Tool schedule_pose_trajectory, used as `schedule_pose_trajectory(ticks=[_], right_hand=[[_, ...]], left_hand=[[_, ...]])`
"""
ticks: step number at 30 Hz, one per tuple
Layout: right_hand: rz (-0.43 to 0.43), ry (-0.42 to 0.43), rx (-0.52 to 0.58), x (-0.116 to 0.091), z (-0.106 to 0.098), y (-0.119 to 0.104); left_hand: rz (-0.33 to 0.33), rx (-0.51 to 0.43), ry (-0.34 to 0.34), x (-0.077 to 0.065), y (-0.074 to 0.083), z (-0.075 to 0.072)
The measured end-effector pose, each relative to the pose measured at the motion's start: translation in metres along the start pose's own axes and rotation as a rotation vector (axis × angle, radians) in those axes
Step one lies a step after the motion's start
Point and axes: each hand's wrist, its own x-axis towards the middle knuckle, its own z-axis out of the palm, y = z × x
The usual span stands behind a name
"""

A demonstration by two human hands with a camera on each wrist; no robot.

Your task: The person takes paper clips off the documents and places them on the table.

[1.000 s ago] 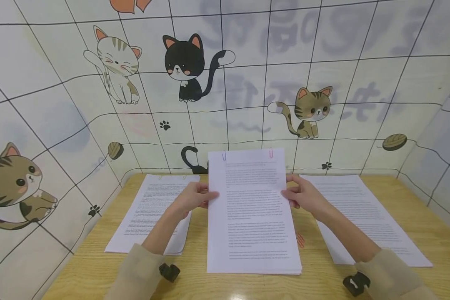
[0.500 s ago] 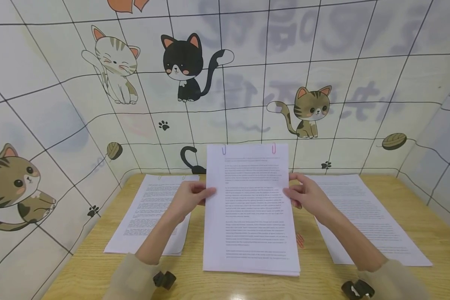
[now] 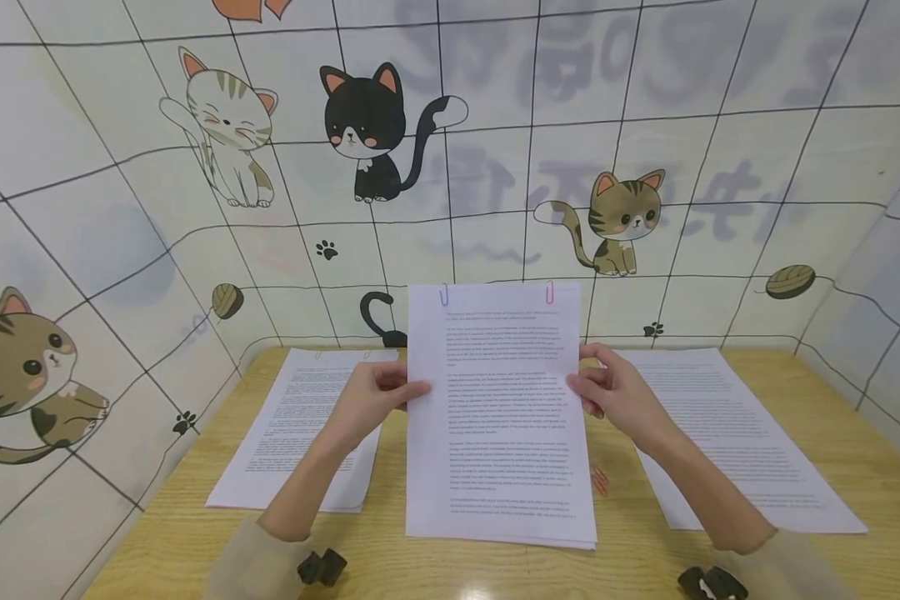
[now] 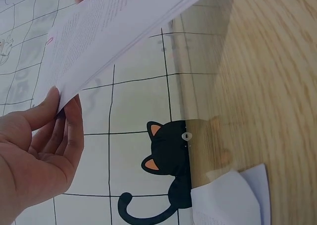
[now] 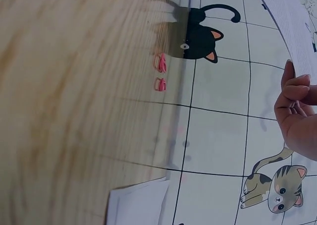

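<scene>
A stack of printed sheets (image 3: 498, 417) is held up facing me over the middle of the table. Near its top edge sit a blue paper clip (image 3: 444, 295) on the left and a pink paper clip (image 3: 550, 292) on the right. My left hand (image 3: 371, 398) pinches the left edge, thumb in front and fingers behind. On the opposite edge my right hand (image 3: 615, 390) pinches the sheets the same way. The left wrist view shows the left hand (image 4: 47, 145) gripping the sheets' side; the right wrist view shows the right hand (image 5: 299, 106) at the other side.
On the wooden table (image 3: 172, 533), a printed stack with clips (image 3: 300, 425) lies at left and another printed stack (image 3: 727, 442) at right. Pink paper clips (image 5: 161, 71) lie on the table behind the held sheets. A cat-patterned wall covering (image 3: 487, 167) stands close behind.
Both hands have raised the held stack slightly and drawn it a little left. Its top edge now stands higher against the wall. The side stacks have stayed in place.
</scene>
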Motion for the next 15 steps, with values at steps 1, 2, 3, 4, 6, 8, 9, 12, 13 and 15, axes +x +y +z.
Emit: schedule_pose_trajectory(ticks=[1,2,3,4,6,8,9,12,13,15], right_hand=[[-0.007,-0.001,-0.001,-0.0001,0.0003,-0.0002],[-0.016,-0.004,-0.006,-0.0002,0.0006,-0.0004],[-0.022,-0.009,-0.012,-0.0002,0.0008,-0.0006],[-0.032,-0.017,-0.021,-0.0004,0.0009,-0.0008],[-0.045,-0.034,-0.042,-0.0007,0.0007,-0.0011],[-0.061,-0.050,-0.072,-0.0017,-0.0001,-0.0019],[-0.069,-0.054,-0.089,-0.0023,-0.0007,-0.0021],[-0.099,-0.055,-0.134,-0.0038,-0.0023,-0.0027],[-0.112,-0.055,-0.142,-0.0041,-0.0027,-0.0030],[-0.133,-0.057,-0.140,-0.0039,-0.0029,-0.0033]], left_hand=[[0.000,-0.004,0.006,-0.0003,0.0003,0.0000],[0.004,-0.008,0.013,-0.0006,0.0006,-0.0001],[0.005,-0.010,0.024,-0.0010,0.0009,0.0000],[0.005,-0.013,0.036,-0.0013,0.0012,0.0000],[0.006,-0.012,0.059,-0.0019,0.0022,-0.0001],[0.003,-0.006,0.075,-0.0028,0.0027,-0.0002],[-0.001,-0.006,0.082,-0.0033,0.0030,-0.0004],[-0.002,0.011,0.101,-0.0048,0.0036,-0.0015],[-0.004,0.017,0.109,-0.0052,0.0038,-0.0021],[-0.002,0.027,0.120,-0.0064,0.0045,-0.0032]])
